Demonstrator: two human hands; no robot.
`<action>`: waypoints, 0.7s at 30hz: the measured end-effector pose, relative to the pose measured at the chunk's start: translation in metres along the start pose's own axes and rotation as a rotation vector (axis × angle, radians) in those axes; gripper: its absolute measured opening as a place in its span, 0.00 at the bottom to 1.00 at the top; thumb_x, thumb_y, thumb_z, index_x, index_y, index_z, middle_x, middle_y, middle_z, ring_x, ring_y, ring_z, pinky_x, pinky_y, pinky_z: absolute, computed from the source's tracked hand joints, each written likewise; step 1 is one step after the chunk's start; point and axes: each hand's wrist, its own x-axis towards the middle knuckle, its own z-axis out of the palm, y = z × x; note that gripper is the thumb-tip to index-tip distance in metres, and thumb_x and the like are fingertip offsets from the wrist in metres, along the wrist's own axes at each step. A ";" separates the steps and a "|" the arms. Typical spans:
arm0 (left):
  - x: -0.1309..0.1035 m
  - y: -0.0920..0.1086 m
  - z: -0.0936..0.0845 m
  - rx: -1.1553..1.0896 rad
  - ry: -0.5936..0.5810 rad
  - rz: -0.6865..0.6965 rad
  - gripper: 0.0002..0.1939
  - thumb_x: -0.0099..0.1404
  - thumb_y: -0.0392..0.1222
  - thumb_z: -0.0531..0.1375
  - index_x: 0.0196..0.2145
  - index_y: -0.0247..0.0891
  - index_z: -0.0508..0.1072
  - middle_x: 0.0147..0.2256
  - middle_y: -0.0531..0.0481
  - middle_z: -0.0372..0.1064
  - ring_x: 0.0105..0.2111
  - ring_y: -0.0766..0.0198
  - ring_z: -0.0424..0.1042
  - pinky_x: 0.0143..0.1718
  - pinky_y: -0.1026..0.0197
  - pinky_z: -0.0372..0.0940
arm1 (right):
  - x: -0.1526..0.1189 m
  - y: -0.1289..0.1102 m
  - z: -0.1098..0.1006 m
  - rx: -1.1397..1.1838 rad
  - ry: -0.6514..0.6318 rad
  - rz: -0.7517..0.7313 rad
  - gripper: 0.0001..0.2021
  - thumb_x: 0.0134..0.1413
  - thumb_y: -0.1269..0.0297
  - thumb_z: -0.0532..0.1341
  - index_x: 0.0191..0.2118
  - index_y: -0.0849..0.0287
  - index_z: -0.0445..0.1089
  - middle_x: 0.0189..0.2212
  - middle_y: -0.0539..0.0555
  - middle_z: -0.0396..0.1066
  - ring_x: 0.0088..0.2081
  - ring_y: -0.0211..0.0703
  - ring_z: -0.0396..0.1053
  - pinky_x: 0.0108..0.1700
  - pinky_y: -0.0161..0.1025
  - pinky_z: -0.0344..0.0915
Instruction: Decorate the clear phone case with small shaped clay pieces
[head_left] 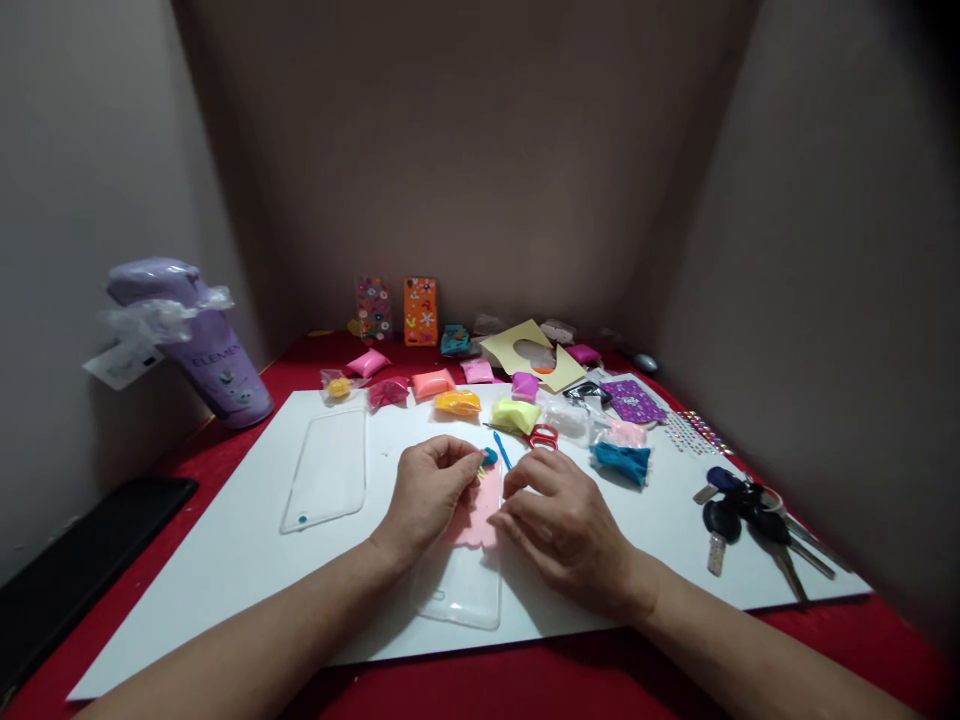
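A clear phone case (469, 608) lies in front of me, its upper part covered with a pink clay layer (480, 522) that has a ragged lower edge. My left hand (431, 490) is closed in a pinch at the top of the case, with a small blue clay piece (490, 456) at its fingertips. Thin yellow strips (482, 474) show just below the blue piece. At the case's right edge is my right hand (570, 520), fingers loosely curled, thumb apart from the index finger and near the pink layer. A blue modelling tool (502, 450) lies just beyond the hands.
On the white board (247, 590) lie another clear case (328, 470), red scissors (543, 436), keys (750, 515), gem stickers (697, 432) and several clay packets, including yellow (514, 414) and blue (621, 462). Two decorated cases (421, 312) stand behind. A purple tumbler (214, 350) stands left.
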 end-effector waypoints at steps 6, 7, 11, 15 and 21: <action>0.001 -0.003 -0.001 0.016 0.010 0.006 0.10 0.53 0.43 0.65 0.23 0.34 0.70 0.16 0.55 0.64 0.15 0.72 0.61 0.15 0.69 0.56 | -0.002 -0.002 -0.003 -0.001 -0.140 0.002 0.19 0.57 0.57 0.57 0.19 0.60 0.60 0.18 0.50 0.62 0.25 0.37 0.57 0.30 0.38 0.51; 0.001 -0.003 -0.002 0.018 0.011 0.007 0.10 0.53 0.43 0.65 0.23 0.34 0.70 0.16 0.55 0.64 0.15 0.72 0.61 0.16 0.69 0.56 | -0.002 -0.003 -0.002 -0.008 -0.204 -0.037 0.19 0.55 0.55 0.59 0.19 0.60 0.61 0.19 0.50 0.63 0.25 0.37 0.57 0.31 0.38 0.51; 0.002 -0.006 -0.002 0.011 0.002 0.011 0.10 0.53 0.43 0.65 0.24 0.34 0.70 0.16 0.55 0.63 0.16 0.72 0.62 0.17 0.69 0.57 | -0.001 -0.004 0.001 -0.071 -0.299 -0.036 0.15 0.52 0.54 0.61 0.23 0.60 0.63 0.23 0.52 0.67 0.29 0.40 0.60 0.33 0.39 0.53; 0.001 -0.005 -0.002 0.011 0.007 0.039 0.10 0.54 0.43 0.64 0.25 0.34 0.71 0.18 0.54 0.65 0.17 0.72 0.62 0.18 0.69 0.58 | 0.003 0.003 -0.007 -0.104 -0.241 0.027 0.11 0.55 0.60 0.58 0.26 0.60 0.64 0.25 0.53 0.67 0.30 0.41 0.60 0.33 0.38 0.54; -0.007 0.010 -0.003 0.043 0.043 0.155 0.07 0.55 0.40 0.63 0.25 0.34 0.72 0.19 0.55 0.65 0.17 0.73 0.61 0.17 0.70 0.56 | 0.007 0.021 -0.028 -0.222 -0.153 0.181 0.07 0.52 0.72 0.57 0.25 0.59 0.66 0.23 0.51 0.66 0.26 0.38 0.60 0.29 0.36 0.52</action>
